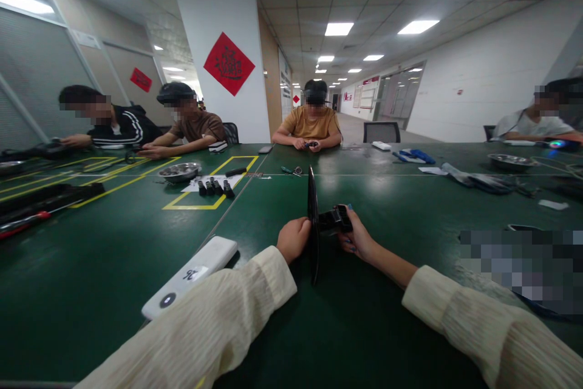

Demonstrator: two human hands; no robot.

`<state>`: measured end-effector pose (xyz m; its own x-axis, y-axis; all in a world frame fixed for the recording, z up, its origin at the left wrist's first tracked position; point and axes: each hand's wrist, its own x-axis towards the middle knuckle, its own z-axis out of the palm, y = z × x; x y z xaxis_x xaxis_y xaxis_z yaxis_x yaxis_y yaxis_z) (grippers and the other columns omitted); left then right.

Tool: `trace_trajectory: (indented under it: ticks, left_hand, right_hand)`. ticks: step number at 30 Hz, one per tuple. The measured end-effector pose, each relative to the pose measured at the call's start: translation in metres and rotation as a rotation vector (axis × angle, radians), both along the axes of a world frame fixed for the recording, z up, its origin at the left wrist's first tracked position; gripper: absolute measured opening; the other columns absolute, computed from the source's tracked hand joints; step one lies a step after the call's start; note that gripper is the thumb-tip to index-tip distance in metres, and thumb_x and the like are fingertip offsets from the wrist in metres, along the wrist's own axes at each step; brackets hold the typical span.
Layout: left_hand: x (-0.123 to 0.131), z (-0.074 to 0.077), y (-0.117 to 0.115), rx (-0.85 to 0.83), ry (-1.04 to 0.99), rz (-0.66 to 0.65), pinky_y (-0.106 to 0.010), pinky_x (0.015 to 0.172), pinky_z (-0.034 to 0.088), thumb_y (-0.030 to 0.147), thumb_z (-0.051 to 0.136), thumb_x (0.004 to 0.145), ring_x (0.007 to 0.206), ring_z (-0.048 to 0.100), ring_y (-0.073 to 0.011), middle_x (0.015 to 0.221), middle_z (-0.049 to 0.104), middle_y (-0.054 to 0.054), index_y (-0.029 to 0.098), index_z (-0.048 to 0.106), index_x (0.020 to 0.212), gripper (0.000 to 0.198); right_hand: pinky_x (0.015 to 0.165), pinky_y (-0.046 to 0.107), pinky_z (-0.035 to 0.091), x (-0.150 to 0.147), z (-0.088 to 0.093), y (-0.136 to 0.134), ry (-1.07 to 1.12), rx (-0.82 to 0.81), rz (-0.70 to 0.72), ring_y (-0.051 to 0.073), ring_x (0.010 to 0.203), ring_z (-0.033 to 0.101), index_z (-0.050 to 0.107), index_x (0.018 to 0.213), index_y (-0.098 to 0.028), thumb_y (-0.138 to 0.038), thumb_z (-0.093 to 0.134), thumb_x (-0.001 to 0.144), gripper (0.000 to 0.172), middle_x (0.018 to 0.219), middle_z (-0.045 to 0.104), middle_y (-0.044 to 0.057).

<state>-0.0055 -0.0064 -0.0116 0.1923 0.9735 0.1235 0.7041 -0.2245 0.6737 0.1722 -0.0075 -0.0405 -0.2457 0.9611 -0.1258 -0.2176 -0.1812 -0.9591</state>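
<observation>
My left hand (292, 241) is closed at the left side of a thin, dark panel (313, 225) that stands nearly edge-on to me. Most of the panel's faces are turned out of sight, so I cannot tell its exact kind. From its right side sticks out a black bracket-like part (328, 220). My right hand (359, 236) grips the outer end of this part, the thumb on top and the fingers curled below. Both hands are above the green table (364, 328), with the panel upright between them.
A white power-bank-like device (190, 277) lies beside my left forearm. Farther off are a metal bowl (180, 173), several short black cylinders (215, 187) and small tools (291, 170). Gloves (473, 179) and another bowl (511, 161) lie at the right. Several people sit around the table.
</observation>
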Motion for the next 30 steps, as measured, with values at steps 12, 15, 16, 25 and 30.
trace_trajectory:
  ticks: [12, 15, 16, 25, 30]
  left_hand:
    - [0.003, 0.012, -0.007, -0.03, 0.007, 0.089, -0.026, 0.066, 0.043, 0.03, 0.035, 0.085, 0.08, 0.061, -0.0202, 0.082, 0.068, -0.01, 0.012, 0.067, 0.076, 0.037]
    - [0.002, 0.014, -0.008, -0.04, -0.031, 0.095, -0.026, 0.068, 0.044, 0.031, 0.037, 0.084, 0.081, 0.061, -0.0207, 0.085, 0.068, -0.01, 0.012, 0.067, 0.078, 0.036]
    - [0.002, 0.014, -0.007, -0.039, -0.033, 0.096, -0.027, 0.068, 0.044, 0.031, 0.037, 0.084, 0.081, 0.061, -0.0209, 0.085, 0.068, -0.01, 0.012, 0.066, 0.077, 0.036]
    - [0.001, 0.008, -0.006, 0.0, -0.017, 0.103, -0.026, 0.069, 0.043, 0.031, 0.036, 0.085, 0.083, 0.06, -0.0196, 0.088, 0.068, -0.01, 0.014, 0.064, 0.078, 0.033]
    - [0.0, 0.007, -0.005, -0.013, -0.004, 0.098, -0.026, 0.065, 0.042, 0.032, 0.035, 0.086, 0.079, 0.06, -0.0192, 0.081, 0.068, -0.009, 0.014, 0.064, 0.074, 0.036]
  right_hand:
    - [0.027, 0.015, 0.014, -0.003, 0.004, -0.002, -0.006, -0.025, -0.042, 0.004, 0.025, 0.021, 0.038, 0.081, -0.023, -0.075, 0.027, 0.074, 0.053, 0.037, 0.034, -0.011]
    - [0.028, 0.015, 0.014, -0.002, 0.004, -0.002, -0.013, -0.013, -0.032, 0.004, 0.025, 0.021, 0.038, 0.08, -0.023, -0.076, 0.028, 0.073, 0.054, 0.037, 0.034, -0.011]
    - [0.028, 0.015, 0.014, -0.002, 0.004, -0.002, -0.013, -0.01, -0.028, 0.004, 0.025, 0.021, 0.038, 0.08, -0.023, -0.076, 0.028, 0.072, 0.054, 0.037, 0.033, -0.011]
    - [0.028, 0.015, 0.016, -0.002, 0.003, -0.001, 0.029, 0.007, -0.051, 0.004, 0.026, 0.021, 0.038, 0.079, -0.024, -0.075, 0.036, 0.071, 0.052, 0.039, 0.031, -0.012]
    - [0.027, 0.016, 0.015, -0.003, 0.004, -0.002, 0.02, 0.014, -0.038, 0.004, 0.025, 0.02, 0.038, 0.078, -0.024, -0.076, 0.035, 0.07, 0.053, 0.037, 0.029, -0.012]
